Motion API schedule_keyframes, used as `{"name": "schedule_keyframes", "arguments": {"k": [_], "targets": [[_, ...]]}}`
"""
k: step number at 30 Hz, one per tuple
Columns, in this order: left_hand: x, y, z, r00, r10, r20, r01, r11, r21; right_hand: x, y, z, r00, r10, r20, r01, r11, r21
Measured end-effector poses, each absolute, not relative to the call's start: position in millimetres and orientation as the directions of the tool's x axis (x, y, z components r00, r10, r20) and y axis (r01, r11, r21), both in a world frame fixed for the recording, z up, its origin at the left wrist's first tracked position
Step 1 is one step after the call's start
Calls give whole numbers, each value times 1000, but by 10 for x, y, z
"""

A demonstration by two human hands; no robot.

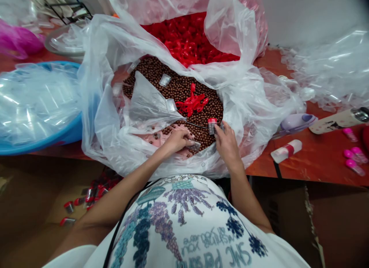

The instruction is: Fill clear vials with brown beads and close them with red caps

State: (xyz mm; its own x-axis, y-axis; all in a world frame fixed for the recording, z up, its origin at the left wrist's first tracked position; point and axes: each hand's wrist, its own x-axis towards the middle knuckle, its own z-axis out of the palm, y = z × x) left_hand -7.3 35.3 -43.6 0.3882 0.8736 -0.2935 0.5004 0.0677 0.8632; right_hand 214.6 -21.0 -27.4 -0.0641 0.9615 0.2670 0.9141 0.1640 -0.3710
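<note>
My left hand (179, 140) pinches a small clear plastic container (195, 145) low over the near edge of the brown beads (173, 87). Just to its right, my right hand (227, 142) has its thumb and fingers closed at a small clear jar with a red cap (212, 125); its lower part looks dark. The beads lie in a large bag of clear plastic film (98, 87). On top of them rests a little heap of red plastic rings or caps (192, 102). Two more clear containers, one a small box (165, 80), also lie on the beads.
Behind the beads is a bag of red plastic pieces (184, 41). A blue basin (67, 131) of clear plastic stands left. Red-capped jars (92, 193) lie in a carton below. At right are a purple-topped object (298, 122), a bottle (337, 121) and pink-capped tubes (354, 166).
</note>
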Motion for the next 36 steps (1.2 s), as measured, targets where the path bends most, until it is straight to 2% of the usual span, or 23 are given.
{"name": "schedule_keyframes", "arguments": {"k": [4, 8, 13, 19, 23, 29, 32, 36], "targets": [[-50, 379, -394, 427, 824, -372, 398, 198, 896, 2169, -205, -300, -66, 957, 281, 902, 177, -394], [-68, 392, -358, 458, 744, -487, 292, 391, 873, 2189, -198, -307, -63, 956, 287, 887, 185, -422], [-107, 322, -310, 468, 741, -481, 98, 497, 862, 2155, -173, -286, -84, 944, 320, 875, 223, -430], [-284, 188, -181, 469, 730, -497, -239, 646, 725, 1989, 23, -176, -157, 915, 371, 847, 318, -427], [-458, 100, -80, 386, 805, -449, -403, 586, 703, 1834, 332, -78, -207, 911, 357, 864, 341, -370], [-667, -61, 79, 354, 868, -347, -501, 489, 714, 1582, 838, -68, -223, 938, 265, 946, 273, -172], [-729, -126, 124, 326, 892, -312, -528, 446, 723, 1526, 950, -121, -228, 946, 229, 939, 276, -206], [-791, -178, 140, 269, 914, -303, -536, 403, 742, 1550, 869, -149, -174, 944, 281, 886, 274, -373]]}}
